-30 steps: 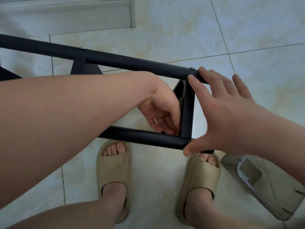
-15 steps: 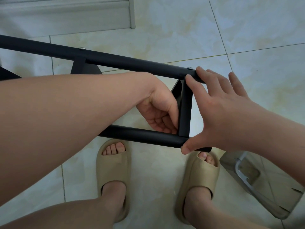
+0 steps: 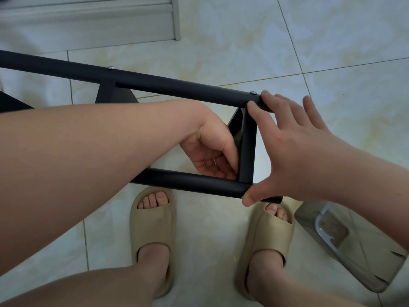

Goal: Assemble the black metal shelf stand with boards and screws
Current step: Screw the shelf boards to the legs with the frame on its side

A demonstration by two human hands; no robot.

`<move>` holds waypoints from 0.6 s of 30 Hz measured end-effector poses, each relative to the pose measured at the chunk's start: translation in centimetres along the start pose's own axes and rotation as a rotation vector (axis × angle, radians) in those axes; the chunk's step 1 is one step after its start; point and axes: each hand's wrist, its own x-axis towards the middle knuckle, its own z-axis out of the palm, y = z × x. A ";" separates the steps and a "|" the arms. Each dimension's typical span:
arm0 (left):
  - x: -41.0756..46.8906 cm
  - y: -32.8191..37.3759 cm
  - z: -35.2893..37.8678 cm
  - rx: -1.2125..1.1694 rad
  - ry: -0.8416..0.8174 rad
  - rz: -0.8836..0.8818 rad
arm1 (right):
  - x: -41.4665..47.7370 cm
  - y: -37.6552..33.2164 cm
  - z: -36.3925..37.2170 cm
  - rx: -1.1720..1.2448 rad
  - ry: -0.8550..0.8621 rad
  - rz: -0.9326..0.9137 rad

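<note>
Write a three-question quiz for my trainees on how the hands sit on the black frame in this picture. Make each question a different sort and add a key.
1. True or false: the right hand spans the frame, with its fingers on the far tube and its thumb on the near tube.
2. Fill in: the number of silver screw heads showing on top of the far tube is ____.
3. Choose one: the fingers of the left hand curl right beside
A. the short crossbar
B. a screw head
C. the far tube's left end

Key: 1 true; 2 two; 3 A.
</note>
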 end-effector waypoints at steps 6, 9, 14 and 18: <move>0.2 0.1 0.1 -0.026 0.004 0.004 | 0.1 0.5 0.3 0.011 0.000 -0.060; 0.1 0.0 0.2 -0.038 -0.010 0.020 | 0.3 1.0 0.5 0.001 0.017 -0.112; 0.0 0.0 0.1 -0.041 -0.018 0.034 | 0.4 1.7 1.2 0.035 0.015 -0.161; 0.1 0.0 0.0 0.069 0.024 0.010 | 0.5 1.8 1.7 0.036 0.015 -0.172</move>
